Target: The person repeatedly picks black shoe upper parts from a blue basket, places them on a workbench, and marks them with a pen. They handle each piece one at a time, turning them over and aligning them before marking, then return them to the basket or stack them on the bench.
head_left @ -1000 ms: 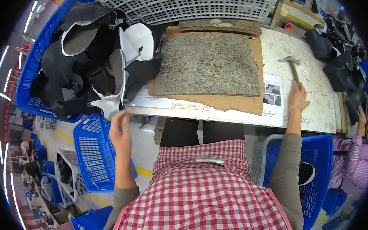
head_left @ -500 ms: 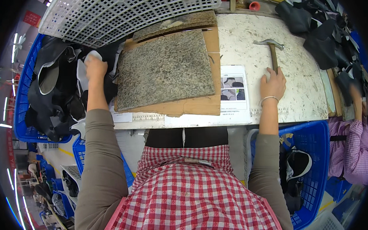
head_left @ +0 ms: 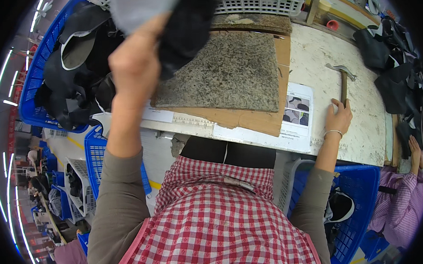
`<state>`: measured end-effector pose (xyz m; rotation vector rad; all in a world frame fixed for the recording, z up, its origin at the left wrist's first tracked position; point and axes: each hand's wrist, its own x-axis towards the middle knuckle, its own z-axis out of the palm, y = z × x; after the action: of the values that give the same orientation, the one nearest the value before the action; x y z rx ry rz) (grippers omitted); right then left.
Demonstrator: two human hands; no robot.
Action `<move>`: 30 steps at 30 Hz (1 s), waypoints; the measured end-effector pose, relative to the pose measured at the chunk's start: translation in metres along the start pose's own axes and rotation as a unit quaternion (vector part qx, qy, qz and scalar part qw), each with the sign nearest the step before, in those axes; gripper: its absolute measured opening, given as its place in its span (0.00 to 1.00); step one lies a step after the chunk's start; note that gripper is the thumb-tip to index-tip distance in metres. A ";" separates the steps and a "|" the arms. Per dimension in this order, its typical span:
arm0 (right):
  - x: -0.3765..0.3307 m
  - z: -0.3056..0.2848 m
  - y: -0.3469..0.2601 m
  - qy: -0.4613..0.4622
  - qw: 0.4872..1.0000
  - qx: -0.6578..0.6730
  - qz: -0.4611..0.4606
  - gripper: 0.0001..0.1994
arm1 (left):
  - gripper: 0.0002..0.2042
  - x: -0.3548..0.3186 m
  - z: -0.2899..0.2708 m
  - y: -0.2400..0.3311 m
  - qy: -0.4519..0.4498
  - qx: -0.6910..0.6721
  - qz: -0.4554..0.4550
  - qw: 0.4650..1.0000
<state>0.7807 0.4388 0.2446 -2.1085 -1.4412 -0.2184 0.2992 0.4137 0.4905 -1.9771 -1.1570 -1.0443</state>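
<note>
My left hand (head_left: 135,60) is raised, closed on a black shoe upper (head_left: 188,31) with a pale lining, both blurred by motion. It is above the left edge of a speckled grey stone slab (head_left: 223,72). Under the slab lies a brown cardboard sheet (head_left: 249,121). On the white worktable (head_left: 312,57), my right hand (head_left: 339,118) rests with its fingers about the lower end of a hammer's (head_left: 344,86) wooden handle. The hammer lies flat, its metal head pointing away from me.
A blue basket (head_left: 28,97) heaped with black shoe uppers stands at left, beside a white crate (head_left: 262,1). A printed sheet (head_left: 298,109) lies by the slab. More dark pieces (head_left: 393,81) are piled at right, near a co-worker's hands (head_left: 415,153). Another blue basket (head_left: 362,186) sits below the table.
My left hand has lifted the shoe upper out of the left basket and moved it toward the slab. My right hand stays at the hammer handle. The whole view has shifted and tilted.
</note>
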 end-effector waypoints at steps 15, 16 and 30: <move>0.026 0.028 -0.142 -0.043 0.937 0.188 -0.292 0.14 | 0.16 -0.118 0.064 0.042 -0.481 -0.144 0.011 0.865; 0.041 0.045 -0.158 -0.064 0.947 0.142 -0.281 0.12 | 0.20 -0.118 0.074 0.054 -0.427 -0.210 0.013 0.879; 0.168 0.160 -0.222 -0.222 0.899 -0.151 -0.346 0.20 | 0.28 -0.130 0.188 -0.028 -0.307 -0.135 -0.144 0.931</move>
<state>0.6214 0.7165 0.2659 -1.8451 -2.5571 -0.2495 0.2946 0.5228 0.2879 -2.5092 -1.7536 -0.7624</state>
